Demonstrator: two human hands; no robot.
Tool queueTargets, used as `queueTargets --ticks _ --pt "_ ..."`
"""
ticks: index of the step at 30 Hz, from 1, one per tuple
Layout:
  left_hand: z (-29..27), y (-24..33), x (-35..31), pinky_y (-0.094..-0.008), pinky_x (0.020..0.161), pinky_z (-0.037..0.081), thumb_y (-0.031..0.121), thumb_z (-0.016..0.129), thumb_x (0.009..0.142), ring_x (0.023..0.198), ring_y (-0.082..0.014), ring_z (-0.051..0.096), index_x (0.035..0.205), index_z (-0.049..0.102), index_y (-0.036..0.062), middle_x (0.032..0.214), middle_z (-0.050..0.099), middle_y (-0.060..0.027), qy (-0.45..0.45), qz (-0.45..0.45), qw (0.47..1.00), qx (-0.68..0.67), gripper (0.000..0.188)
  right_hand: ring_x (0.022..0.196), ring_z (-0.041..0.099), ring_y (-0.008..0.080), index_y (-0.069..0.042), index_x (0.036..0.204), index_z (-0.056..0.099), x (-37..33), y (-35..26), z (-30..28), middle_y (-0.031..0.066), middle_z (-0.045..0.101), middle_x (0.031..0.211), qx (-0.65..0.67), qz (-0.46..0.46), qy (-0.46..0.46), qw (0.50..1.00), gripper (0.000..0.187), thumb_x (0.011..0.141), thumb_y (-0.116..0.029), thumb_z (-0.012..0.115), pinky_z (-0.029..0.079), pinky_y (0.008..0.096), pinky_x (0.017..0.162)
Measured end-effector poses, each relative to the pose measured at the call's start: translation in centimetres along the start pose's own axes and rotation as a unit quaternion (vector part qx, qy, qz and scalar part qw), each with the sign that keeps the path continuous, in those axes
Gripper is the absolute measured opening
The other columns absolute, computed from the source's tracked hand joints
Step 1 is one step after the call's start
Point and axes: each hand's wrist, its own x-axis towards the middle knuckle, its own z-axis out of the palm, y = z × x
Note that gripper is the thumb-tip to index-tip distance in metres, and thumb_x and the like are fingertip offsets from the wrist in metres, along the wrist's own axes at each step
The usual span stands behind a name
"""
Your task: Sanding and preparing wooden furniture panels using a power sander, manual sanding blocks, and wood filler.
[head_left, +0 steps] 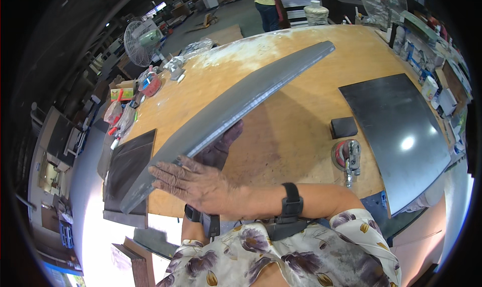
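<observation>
grey panel (pixel 236 106) tilted | right hand (pixel 193 179) on top | left hand (pixel 221 146) beneath

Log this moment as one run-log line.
right hand: flat on grey panel | left hand: under panel, supporting | panel: tilted above wooden table | sander: idle on table
</observation>
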Motion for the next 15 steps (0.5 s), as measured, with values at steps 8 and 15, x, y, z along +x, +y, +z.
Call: queueTargets --ticks 8,15 --pt "2.8 2.3 0.6 -0.0453 0.106 0.033 0.011 0.044 0.086 0.121 -0.0360 0.046 0.129 0.041 -0.0054 0.132 0.043 -0.0265 0.026 0.036 0.990 0.133 0.046 0.133 0.030 0.0309 -0.004 0.138 0.032 -13.5 14.8 -14.1 0.0162 0.033 0.142 -0.356 0.278 0.026 0.892 0.074 0.066 0.008 0.047 0.022 0.0515 0.108" --pt "4.0 3.3 2.7 -0.0464 0.103 0.037 0.018 0.044 0.089 0.118 -0.0382 0.049 0.126 0.043 -0.0072 0.129 0.046 -0.0273 0.012 0.004 0.996 0.085 0.045 0.115 0.047 0.0353 -0.010 0.133 0.041 -22.3 13.2 -17.7 0.0194 0.049 0.127 -0.176 0.385 -0.034 0.905 0.064 0.071 -0.001 0.057 0.034 0.0471 0.098"
